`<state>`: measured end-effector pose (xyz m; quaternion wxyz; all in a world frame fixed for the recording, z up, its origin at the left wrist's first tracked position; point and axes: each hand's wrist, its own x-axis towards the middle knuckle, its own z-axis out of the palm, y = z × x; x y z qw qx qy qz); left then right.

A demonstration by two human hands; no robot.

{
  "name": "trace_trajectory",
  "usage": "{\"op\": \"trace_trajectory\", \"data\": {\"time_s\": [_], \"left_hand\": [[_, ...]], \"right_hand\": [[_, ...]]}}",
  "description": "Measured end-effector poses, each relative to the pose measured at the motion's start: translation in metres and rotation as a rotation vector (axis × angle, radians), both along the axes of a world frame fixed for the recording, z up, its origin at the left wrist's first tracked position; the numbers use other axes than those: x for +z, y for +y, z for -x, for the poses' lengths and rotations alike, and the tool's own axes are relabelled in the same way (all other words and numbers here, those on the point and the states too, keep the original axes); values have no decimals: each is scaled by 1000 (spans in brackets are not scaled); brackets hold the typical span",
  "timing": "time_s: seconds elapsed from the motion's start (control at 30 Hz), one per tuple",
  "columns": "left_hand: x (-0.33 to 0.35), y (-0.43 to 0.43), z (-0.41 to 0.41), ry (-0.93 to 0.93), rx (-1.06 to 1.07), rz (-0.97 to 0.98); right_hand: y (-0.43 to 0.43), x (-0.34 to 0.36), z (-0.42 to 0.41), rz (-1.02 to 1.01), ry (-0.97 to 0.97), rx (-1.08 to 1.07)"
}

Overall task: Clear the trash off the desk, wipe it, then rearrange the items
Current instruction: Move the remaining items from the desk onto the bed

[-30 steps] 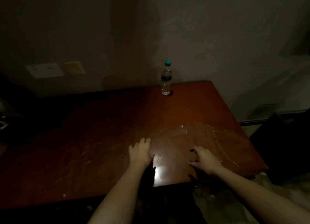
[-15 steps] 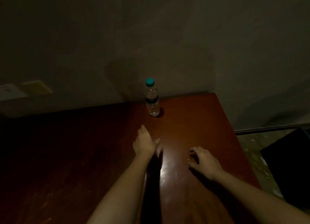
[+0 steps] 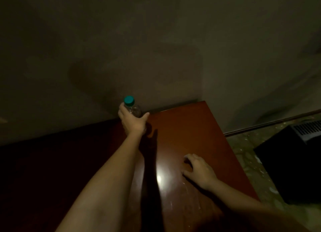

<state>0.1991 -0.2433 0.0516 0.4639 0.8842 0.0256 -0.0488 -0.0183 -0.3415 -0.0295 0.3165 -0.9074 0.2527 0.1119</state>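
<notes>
The left part of the tabletop (image 3: 182, 127) lies in deep shadow; detail there cannot be made out. The bottle (image 3: 134, 110) stands upright at the far edge of the tabletop, close to the wall (image 3: 156, 40), with its teal cap (image 3: 129, 100) on. The left hand (image 3: 132, 121) grips the bottle around the body, below the cap: the fingers (image 3: 121, 111) curl round its left side and the thumb (image 3: 145, 116) lies against its right side. The lower bottle is hidden behind the hand. The right hand (image 3: 199, 169) rests on the near right area of the tabletop, well apart from the bottle, fingers (image 3: 189, 157) bent and slightly spread, tips touching the surface, holding nothing. A black box (image 3: 291, 162) stands on the floor (image 3: 251, 144) to the right.
</notes>
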Motion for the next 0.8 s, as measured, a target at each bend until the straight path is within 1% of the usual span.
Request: {"op": "trace_trajectory", "data": {"time_s": [0.07, 0.13, 0.43, 0.6, 0.73, 0.8], "left_hand": [[1, 3, -4, -18, 0, 12], [2, 10, 1, -46, -48, -52], [6, 40, 79, -55, -319, -201], [7, 65, 132, -73, -457, -240], [13, 84, 171, -32, -507, -253], [13, 95, 194, -35, -584, -304]], "right_hand": [[1, -1, 2, 1, -4, -16], [4, -3, 5, -4, -6, -34], [28, 7, 35, 0, -28, -86], [43, 31, 80, 62, -26, -176], [68, 45, 134, 123, -35, -279], [86, 49, 166, 124, -25, -339]]}}
